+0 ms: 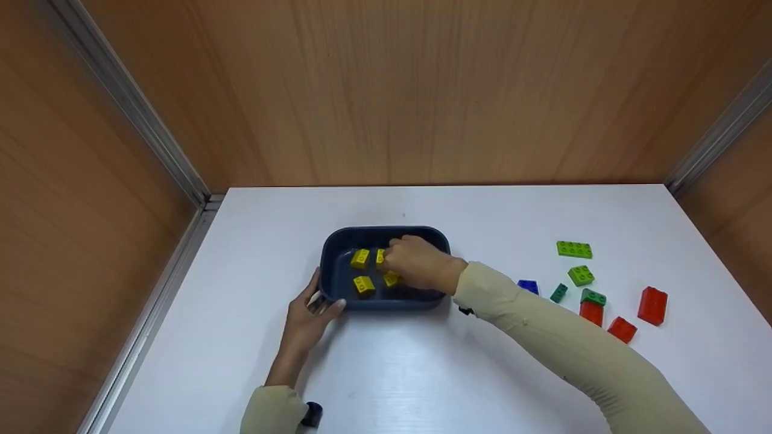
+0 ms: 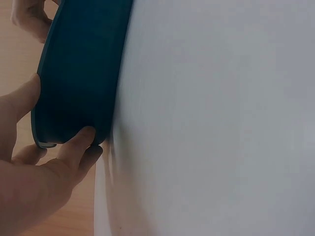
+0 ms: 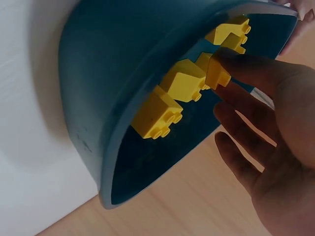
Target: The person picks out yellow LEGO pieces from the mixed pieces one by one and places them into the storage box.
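Observation:
A dark blue tray [image 1: 386,306] stands on the white table with several yellow toy bricks inside, among them one yellow brick [image 1: 363,284] near the front left. My left hand [image 1: 306,325] holds the tray's left front corner, its thumb on the rim and fingers against the outer wall [image 2: 83,73]. Inside the tray, my right hand [image 1: 422,265] pinches a small yellow brick [image 3: 216,73] between thumb and index finger. Its other fingers are spread loosely. Close beside the pinched brick lie more yellow bricks [image 3: 158,115]. From the head, the right hand hides part of the tray's interior.
Right of the tray lie light green bricks [image 1: 574,249], a small dark green brick [image 1: 559,293], a blue brick [image 1: 528,286] and red bricks [image 1: 652,305]. The right sleeve [image 1: 543,325] passes in front of this group. A wooden panel [image 1: 422,90] rises behind the table.

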Tool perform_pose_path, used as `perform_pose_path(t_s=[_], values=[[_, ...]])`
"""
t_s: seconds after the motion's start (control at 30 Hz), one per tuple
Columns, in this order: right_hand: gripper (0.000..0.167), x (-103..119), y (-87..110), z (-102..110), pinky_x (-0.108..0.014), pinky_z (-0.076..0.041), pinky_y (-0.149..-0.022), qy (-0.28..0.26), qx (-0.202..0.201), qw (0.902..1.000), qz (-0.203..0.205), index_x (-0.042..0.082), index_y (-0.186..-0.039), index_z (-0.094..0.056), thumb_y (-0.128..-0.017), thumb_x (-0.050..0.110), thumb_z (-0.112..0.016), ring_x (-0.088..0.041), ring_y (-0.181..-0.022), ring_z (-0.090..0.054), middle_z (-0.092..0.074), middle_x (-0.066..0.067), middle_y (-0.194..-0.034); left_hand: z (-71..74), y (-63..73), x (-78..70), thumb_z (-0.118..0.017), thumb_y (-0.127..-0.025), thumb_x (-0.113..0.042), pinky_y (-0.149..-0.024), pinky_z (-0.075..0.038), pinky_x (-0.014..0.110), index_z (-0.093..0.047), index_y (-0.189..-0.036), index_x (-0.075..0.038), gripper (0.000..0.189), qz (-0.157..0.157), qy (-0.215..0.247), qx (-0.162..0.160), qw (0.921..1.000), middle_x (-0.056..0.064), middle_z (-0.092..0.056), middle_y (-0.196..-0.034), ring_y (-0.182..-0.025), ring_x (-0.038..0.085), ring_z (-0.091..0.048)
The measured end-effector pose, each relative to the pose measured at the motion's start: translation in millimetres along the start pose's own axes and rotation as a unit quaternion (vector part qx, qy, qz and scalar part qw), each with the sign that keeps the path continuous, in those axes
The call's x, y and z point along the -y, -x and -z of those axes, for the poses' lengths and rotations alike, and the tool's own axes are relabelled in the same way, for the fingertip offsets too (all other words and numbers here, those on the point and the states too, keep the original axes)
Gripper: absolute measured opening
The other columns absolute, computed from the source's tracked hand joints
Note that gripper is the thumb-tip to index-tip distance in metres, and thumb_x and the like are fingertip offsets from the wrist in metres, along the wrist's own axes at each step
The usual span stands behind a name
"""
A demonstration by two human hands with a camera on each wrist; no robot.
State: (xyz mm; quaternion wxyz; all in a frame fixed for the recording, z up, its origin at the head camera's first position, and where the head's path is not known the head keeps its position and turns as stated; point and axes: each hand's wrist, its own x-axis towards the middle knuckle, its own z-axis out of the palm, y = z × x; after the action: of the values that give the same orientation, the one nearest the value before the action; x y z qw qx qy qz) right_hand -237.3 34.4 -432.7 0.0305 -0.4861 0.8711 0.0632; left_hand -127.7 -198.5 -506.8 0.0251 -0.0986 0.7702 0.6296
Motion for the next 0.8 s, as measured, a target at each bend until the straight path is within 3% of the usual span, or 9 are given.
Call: perform_pose_path(t_s=[0.5,0.8], values=[[0.031,3,-12.8,-3,-0.039,-0.055,-0.106,-0.002,0.032,0.9994,0.015,0.02,-0.127,-0.079,-0.097,0.014,-0.079,-0.022,-0.115,-0.07,-0.076,-0.002,-0.127,-2.0,-3.1,3.2,-0.077,-0.097,-0.008,-0.116,-0.045,0.044,-0.026,-0.169,-0.014,0.088,0.003,0.001,-0.004,1.0,0.023,-0.026,-0.172,-0.152,0.049,-0.036],[0.029,5,-19.6,-4,-0.041,-0.054,-0.108,-0.006,0.059,0.9982,0.006,0.025,-0.125,-0.08,-0.098,0.013,-0.078,-0.023,-0.121,-0.069,-0.075,-0.003,-0.129,-0.3,-1.8,2.1,-0.076,-0.097,-0.008,-0.12,-0.041,0.045,-0.027,-0.168,-0.013,0.087,-0.011,0.006,-0.002,0.9999,0.023,-0.027,-0.171,-0.152,0.049,-0.036]])
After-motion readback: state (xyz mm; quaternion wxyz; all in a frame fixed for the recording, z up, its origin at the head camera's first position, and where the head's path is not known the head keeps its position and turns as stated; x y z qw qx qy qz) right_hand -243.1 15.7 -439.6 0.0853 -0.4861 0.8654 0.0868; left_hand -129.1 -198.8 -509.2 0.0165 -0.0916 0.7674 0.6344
